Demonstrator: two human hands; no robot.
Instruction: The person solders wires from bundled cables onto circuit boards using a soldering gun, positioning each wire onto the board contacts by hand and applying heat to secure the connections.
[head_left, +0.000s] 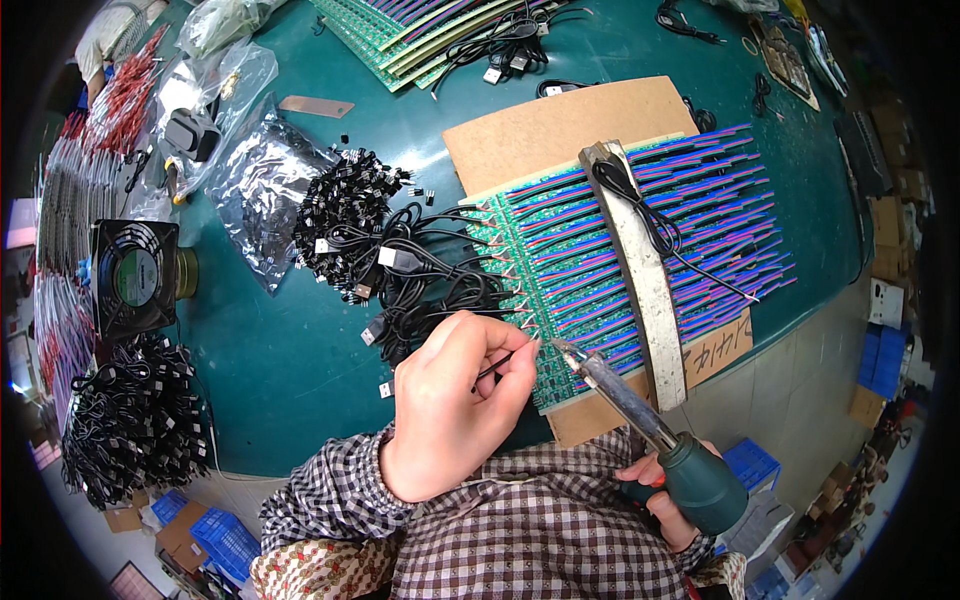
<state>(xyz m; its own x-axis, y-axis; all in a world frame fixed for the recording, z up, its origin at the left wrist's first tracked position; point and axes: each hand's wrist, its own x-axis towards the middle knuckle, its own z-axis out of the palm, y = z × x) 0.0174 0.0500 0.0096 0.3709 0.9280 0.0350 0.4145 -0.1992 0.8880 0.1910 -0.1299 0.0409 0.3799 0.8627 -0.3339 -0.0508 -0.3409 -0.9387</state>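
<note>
My left hand (455, 400) pinches a thin black wire, its fingertips at the near left corner of a green circuit board panel (560, 270). My right hand (665, 500) grips the dark green handle of a soldering iron (640, 415), whose tip points at the same corner, just right of my left fingers. The panel lies on a brown cardboard sheet (560, 125) and carries rows of red, blue and purple wires (720, 220). A long grey metal bar (640, 275) lies across them, with a black cable looped over it.
Black USB cables (420, 270) lie tangled left of the panel on the teal table (290, 350). A small fan (135, 275), bundled black cables (135, 420), plastic bags of parts (265, 185) and more green boards (420, 35) surround it. Blue crates (215, 535) stand on the floor.
</note>
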